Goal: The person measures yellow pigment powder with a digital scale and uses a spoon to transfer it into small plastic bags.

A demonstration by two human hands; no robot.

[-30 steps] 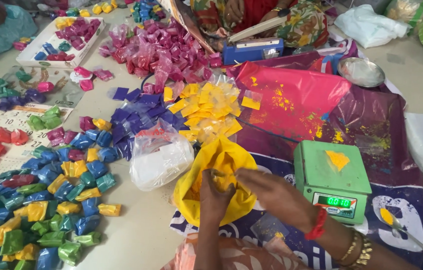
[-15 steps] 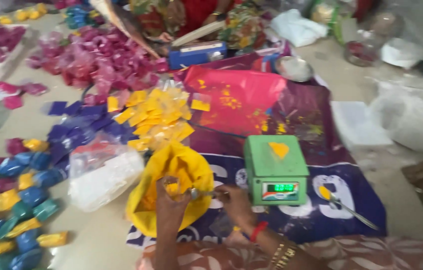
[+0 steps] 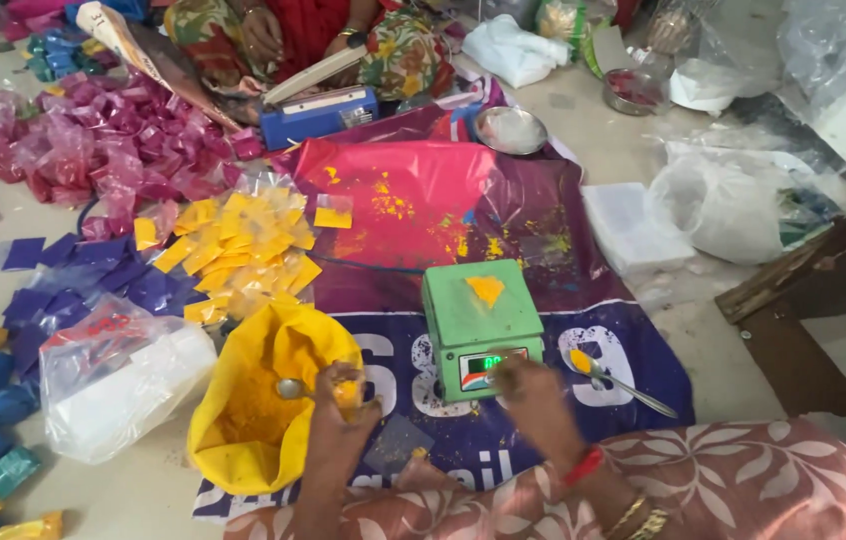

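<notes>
- Left hand (image 3: pixel 341 405) closed on a small yellow-dusted packet, now at the rim of the yellow powder bag (image 3: pixel 268 400), left of the green scale (image 3: pixel 480 325).
- Right hand (image 3: pixel 528 390), fingers curled and empty, has moved to the scale's front.
- Spoon (image 3: pixel 615 378) lies right of the scale; filled yellow packets (image 3: pixel 238 250) behind the bag.

green scale (image 3: pixel 470 312) and yellow bag (image 3: pixel 261 400) seemingly crowd hands

Left hand (image 3: pixel 343 400) fingers pinched; right hand (image 3: pixel 528 385) blurred, fingers curled.

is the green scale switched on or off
On: the green scale has a lit display, with yellow powder on its pan.
</notes>
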